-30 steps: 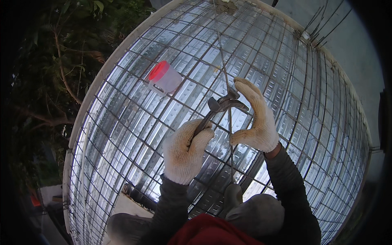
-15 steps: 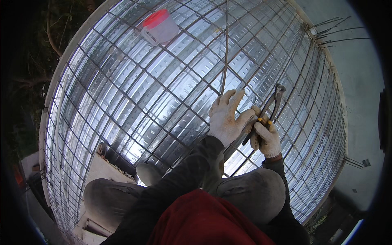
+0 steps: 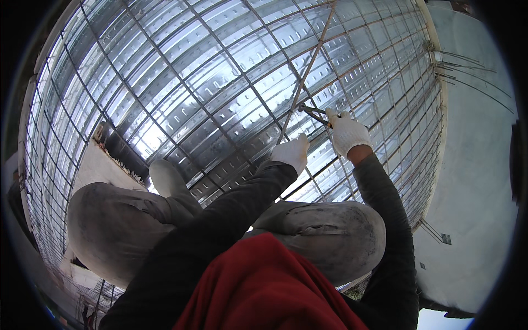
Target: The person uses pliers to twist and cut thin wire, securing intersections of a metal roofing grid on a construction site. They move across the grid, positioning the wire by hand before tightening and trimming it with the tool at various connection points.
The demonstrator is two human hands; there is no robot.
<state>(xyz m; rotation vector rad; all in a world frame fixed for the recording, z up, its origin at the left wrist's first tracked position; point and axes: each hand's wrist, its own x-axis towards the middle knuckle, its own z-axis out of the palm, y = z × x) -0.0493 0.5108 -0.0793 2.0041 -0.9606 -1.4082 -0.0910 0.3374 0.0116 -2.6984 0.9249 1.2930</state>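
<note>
My left hand, in a white knit glove, is closed at the near end of a thin rusty steel rod. This rod lies slantwise over the wire mesh. My right hand, gloved too, grips the handles of a pair of end-cutting pliers. Their head points left and meets the rod just beyond my left hand. Whether the jaws are closed on anything is too small to tell. My left fingertips are partly hidden by the back of the glove.
Steel mesh spreads over shiny ribbed metal decking. My bent knees are close below my hands. A pale board lies on the left. At the right, bare bar ends stick out beside a grey wall.
The pliers have swung from pointing up to pointing left, with their head now at the rod. My left hand has gone from spread fingers to closed. The view has shifted; the red-lidded jug is out of sight.
</note>
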